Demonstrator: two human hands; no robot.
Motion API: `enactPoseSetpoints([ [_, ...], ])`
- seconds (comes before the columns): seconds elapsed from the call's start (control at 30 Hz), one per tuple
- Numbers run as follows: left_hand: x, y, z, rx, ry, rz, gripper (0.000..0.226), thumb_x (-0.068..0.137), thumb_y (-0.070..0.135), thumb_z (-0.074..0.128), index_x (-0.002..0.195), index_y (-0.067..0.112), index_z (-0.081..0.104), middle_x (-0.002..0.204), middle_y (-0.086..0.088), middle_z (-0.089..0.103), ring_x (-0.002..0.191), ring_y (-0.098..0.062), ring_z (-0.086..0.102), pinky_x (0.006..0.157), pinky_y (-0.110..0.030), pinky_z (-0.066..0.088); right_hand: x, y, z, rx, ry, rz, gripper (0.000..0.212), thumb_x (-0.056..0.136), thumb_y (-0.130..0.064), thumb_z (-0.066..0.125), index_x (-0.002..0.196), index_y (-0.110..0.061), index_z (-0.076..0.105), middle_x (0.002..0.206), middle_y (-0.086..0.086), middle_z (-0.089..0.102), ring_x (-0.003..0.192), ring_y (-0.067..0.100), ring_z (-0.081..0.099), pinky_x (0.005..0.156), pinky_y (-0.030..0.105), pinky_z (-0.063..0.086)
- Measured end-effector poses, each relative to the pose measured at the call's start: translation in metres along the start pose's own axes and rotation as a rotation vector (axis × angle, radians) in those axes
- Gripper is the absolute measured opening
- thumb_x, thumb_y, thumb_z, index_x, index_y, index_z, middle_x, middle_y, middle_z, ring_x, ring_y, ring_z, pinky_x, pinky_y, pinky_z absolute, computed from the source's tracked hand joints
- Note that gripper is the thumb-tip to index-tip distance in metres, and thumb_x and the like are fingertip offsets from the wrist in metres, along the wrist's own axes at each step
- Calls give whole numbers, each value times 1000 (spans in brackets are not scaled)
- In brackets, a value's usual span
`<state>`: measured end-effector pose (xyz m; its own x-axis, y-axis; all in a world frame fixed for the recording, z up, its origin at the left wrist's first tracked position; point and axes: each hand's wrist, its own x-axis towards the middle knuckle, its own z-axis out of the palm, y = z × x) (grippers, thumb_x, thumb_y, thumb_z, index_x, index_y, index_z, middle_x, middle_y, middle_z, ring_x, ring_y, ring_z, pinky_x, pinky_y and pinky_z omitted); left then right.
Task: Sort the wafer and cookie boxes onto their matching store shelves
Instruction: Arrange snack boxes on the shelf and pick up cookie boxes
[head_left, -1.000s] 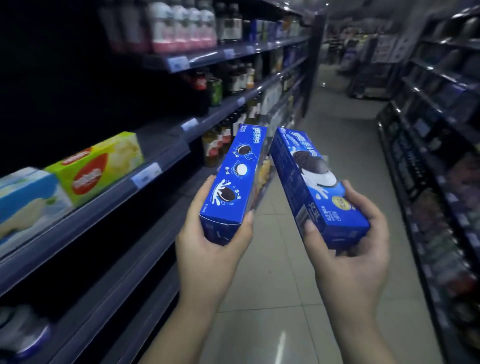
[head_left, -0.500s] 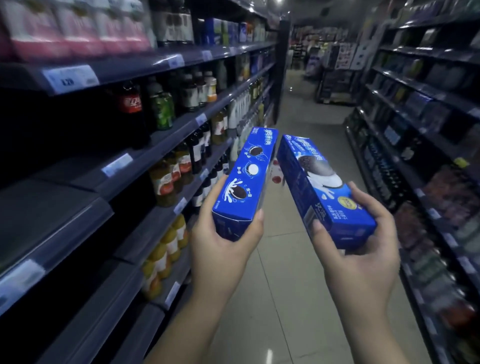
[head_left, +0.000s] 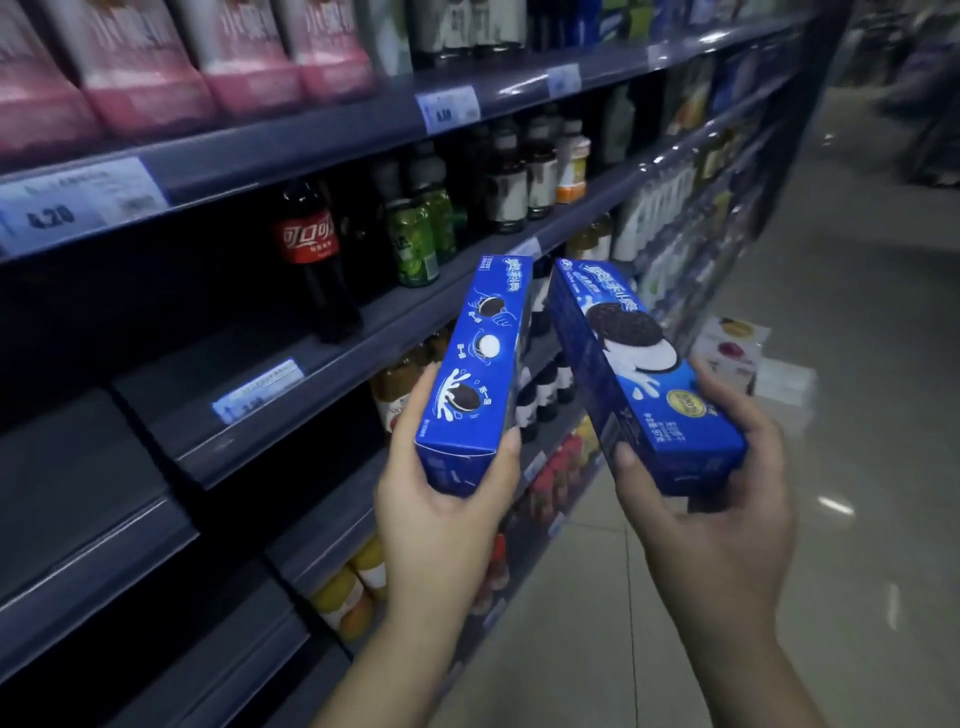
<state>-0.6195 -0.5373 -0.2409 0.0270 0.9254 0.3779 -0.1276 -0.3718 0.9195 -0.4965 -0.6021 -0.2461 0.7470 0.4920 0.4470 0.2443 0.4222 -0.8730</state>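
Observation:
I carry two long blue cookie boxes, one in each hand, in front of the drinks shelves. My left hand (head_left: 441, 519) grips the near end of the left cookie box (head_left: 480, 364), whose face shows three small sandwich cookies. The right cookie box (head_left: 634, 379), printed with one large cookie and a milk splash, is gripped at its near end by my right hand (head_left: 722, 525). Both boxes point away from me and upward, side by side and a little apart.
The dark shelf unit (head_left: 332, 140) on my left carries pink packs (head_left: 156, 57) on top, a cola bottle (head_left: 314, 260) and several other drink bottles below. The near left shelf sections look dark and bare. White cartons (head_left: 737, 348) stand on the tiled aisle floor ahead.
I have moved forward along the aisle: the wafer boxes on the left shelf are gone from view and the drink bottles are close. Both hands keep their boxes in the same grip.

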Motion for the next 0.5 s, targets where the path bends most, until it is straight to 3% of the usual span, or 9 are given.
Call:
enactPoseSetpoints([
  [0.07, 9, -6, 27, 44, 68, 14, 64, 72, 26, 80, 129, 32, 50, 123, 17, 64, 112, 3, 60, 89, -14, 49, 34, 14, -8, 84, -75, 14, 65, 69, 11, 76, 123, -16, 53, 124, -16, 64, 107, 0, 64, 79, 9, 50],
  [0.13, 14, -7, 61, 55, 144, 27, 68, 73, 25, 79, 133, 23, 49, 126, 9, 62, 109, 6, 61, 85, -11, 49, 69, 25, -23, 114, -159, 13, 64, 70, 15, 72, 124, -13, 52, 120, -18, 65, 102, -4, 65, 76, 7, 50],
  [0.23, 19, -8, 117, 59, 232, 48, 67, 71, 25, 70, 134, 20, 48, 121, 16, 61, 103, 11, 61, 77, -6, 48, 125, 37, -54, 126, -272, 4, 64, 71, 11, 73, 123, -20, 52, 135, -4, 57, 110, 0, 62, 76, 8, 50],
  [0.37, 28, -14, 192, 65, 302, 77, 65, 73, 21, 71, 134, 17, 48, 116, 24, 60, 100, 16, 60, 77, -3, 45, 197, 53, -93, 137, -370, 18, 62, 72, 4, 75, 126, -18, 52, 129, -12, 60, 108, 1, 63, 76, 11, 51],
  [0.5, 49, -23, 267, 36, 344, 61, 66, 71, 24, 71, 132, 26, 47, 115, 30, 62, 107, 11, 59, 80, -6, 46, 269, 72, -116, 148, -404, 40, 66, 69, -15, 81, 128, -19, 51, 133, -8, 58, 114, 8, 62, 85, 20, 54],
])
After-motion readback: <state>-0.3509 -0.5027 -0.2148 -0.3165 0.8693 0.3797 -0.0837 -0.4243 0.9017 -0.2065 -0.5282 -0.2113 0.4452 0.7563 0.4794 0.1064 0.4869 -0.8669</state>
